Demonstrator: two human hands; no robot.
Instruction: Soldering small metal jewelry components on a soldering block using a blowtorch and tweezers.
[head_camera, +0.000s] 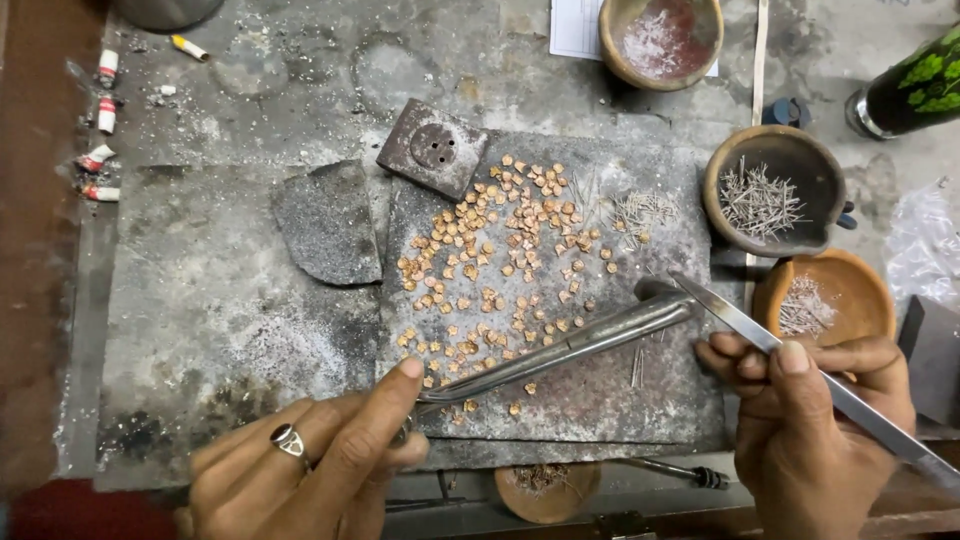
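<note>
Soot-grey stone slabs (230, 300) cover the workbench, and on the central one we note a scatter of small copper-coloured metal pieces (500, 260) lying beside a square dark block (432, 148). We record the left hand (310, 465), ringed, closed around a long steel blowpipe-like tool (570, 345) that reaches across the pieces. The right hand (810, 420) pinches flat steel tweezers (760, 335), their tip touching the tool's end, near clay bowls of fine wire bits (765, 200).

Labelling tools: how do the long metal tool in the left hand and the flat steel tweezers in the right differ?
The left hand's rounded metal tool lies low over the slab, tip pointing right. The right hand's flat steel tweezers slant up-left. Their tips nearly meet; both are grey metal.
</note>
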